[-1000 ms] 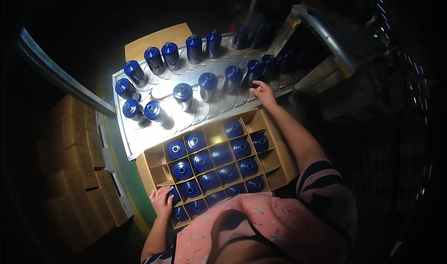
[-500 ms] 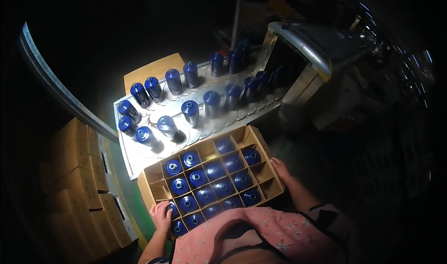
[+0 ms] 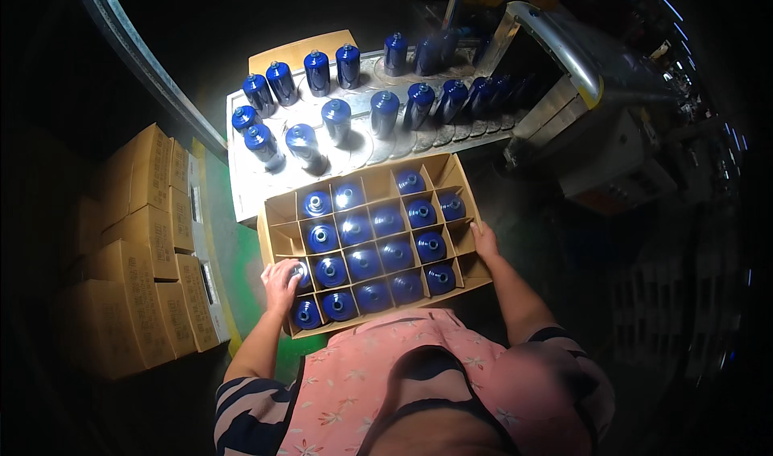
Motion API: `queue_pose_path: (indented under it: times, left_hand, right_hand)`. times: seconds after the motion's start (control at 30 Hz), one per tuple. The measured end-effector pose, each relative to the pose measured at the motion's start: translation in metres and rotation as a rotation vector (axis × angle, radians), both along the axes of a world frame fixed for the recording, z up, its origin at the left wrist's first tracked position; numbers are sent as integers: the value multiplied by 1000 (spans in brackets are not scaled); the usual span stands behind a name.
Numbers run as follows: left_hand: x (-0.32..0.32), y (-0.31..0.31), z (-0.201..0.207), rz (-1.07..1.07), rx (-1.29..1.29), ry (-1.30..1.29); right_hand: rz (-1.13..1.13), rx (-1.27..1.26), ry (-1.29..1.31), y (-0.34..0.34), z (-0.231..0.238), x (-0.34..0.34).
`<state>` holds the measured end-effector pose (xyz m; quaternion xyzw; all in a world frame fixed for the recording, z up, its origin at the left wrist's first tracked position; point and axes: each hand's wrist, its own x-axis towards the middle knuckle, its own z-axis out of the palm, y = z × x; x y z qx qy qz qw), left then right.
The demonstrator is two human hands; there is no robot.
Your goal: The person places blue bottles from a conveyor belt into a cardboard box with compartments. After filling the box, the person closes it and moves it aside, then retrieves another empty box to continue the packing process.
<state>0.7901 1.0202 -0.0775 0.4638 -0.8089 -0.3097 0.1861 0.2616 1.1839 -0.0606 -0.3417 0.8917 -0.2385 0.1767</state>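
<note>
A cardboard box (image 3: 278, 214) with a divider grid stands in front of me, most cells filled with blue bottles (image 3: 386, 221). My left hand (image 3: 280, 283) is closed over the top of a blue bottle (image 3: 302, 272) in the box's left column. My right hand (image 3: 485, 239) rests on the box's right rim, fingers against the cardboard. Beyond the box, more blue bottles (image 3: 336, 118) stand upright on a metal conveyor table (image 3: 241, 186).
Stacked cardboard cartons (image 3: 141, 247) sit at my left. A flat cardboard sheet (image 3: 302, 47) lies behind the bottles. A curved metal rail (image 3: 141, 57) runs at the far left, and a metal machine housing (image 3: 564, 45) is at the right.
My right hand has come back from the bottles on the table to the box's right rim. My left hand has moved up onto a bottle in the left column.
</note>
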Motion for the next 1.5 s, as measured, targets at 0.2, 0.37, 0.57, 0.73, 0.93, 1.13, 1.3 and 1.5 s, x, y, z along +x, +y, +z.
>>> queue_pose_path:
  times: [0.2,0.37,0.57,0.73,0.93,1.13,1.3,1.5]
  left_hand:
    - [-6,27,9,106,-52,-8]
    - [-6,35,-2,53,-74,34]
    - [6,45,-12,104,-152,92]
    - [52,44,-20,95,-80,128]
    - [147,2,-38,-212,494,772]
    - [420,-71,-61,112,861,1012]
    - [612,-153,-102,526,998,827]
    - [724,-295,-161,766,1013,876]
  right_hand:
    - [34,17,0,13,5,-6]
    - [-131,96,103,30,2,-4]
    - [-147,-504,-38,41,19,34]
    - [35,-791,-373,33,50,217]
    - [474,-327,-861,-25,29,523]
    - [191,28,-582,-130,-9,701]
    - [322,320,-132,-190,-24,729]
    - [330,654,-228,-310,-83,790]
